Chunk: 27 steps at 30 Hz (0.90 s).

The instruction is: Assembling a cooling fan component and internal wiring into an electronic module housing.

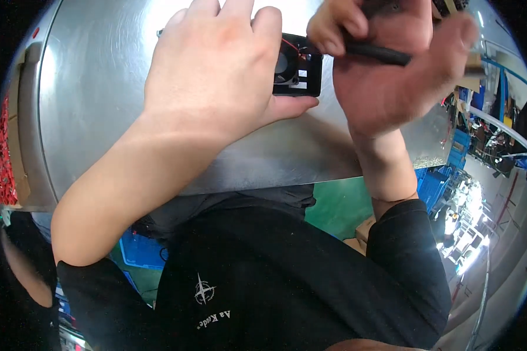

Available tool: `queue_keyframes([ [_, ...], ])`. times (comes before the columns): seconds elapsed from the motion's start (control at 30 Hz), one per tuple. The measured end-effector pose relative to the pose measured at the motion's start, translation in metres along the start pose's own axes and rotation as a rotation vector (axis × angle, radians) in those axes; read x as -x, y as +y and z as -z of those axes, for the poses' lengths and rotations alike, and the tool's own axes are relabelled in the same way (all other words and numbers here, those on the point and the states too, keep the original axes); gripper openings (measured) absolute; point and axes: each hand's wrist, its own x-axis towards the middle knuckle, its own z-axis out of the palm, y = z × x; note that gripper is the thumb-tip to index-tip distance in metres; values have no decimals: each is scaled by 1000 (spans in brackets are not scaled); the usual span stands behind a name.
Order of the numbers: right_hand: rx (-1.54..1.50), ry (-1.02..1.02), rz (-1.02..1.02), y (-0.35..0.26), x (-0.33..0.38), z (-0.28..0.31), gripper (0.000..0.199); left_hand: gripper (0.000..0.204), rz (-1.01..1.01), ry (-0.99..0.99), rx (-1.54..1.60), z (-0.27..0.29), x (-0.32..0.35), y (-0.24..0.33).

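Observation:
My left hand (214, 67) lies over a black plastic housing (314, 76) on the metal table and grips it, its thumb along the near edge. Inside the housing, partly covered by the hand, sits a small black fan (283, 65). A thin red wire (290, 44) runs beside it. To the right, my right hand (386, 88) is raised with its palm turned up and is somewhat blurred. Its curled fingers hold a dark rod-shaped tool (380, 53), whose exact kind I cannot make out. The tool is apart from the housing.
The shiny metal table (99, 105) has its near edge close to my body. Red parts (4, 158) lie by a carton at the far left. Blue crates (433, 186) stand right of the table, another blue crate (139, 251) below it. Cardboard (364, 229) rests on the green floor (339, 205).

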Motion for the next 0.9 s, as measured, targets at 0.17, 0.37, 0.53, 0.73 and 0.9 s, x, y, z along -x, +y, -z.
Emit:
queue_keyframes([
  [0.17,-793,-205,-32,-9,-11,-2,83,64,411,-1144,-280,31,-74,24],
  [0.37,-748,-104,-412,-17,-20,15,87,66,381,-1212,-91,23,-75,8],
  [0.53,-516,-285,-339,1,-20,43,86,66,328,-1239,-8,12,-77,-2],
  [0.73,-401,-610,-330,2,-29,53,84,69,221,-1240,23,12,-70,-11],
  [0.9,-692,-764,-327,16,-44,50,84,75,255,-1381,31,9,-84,-16],
])
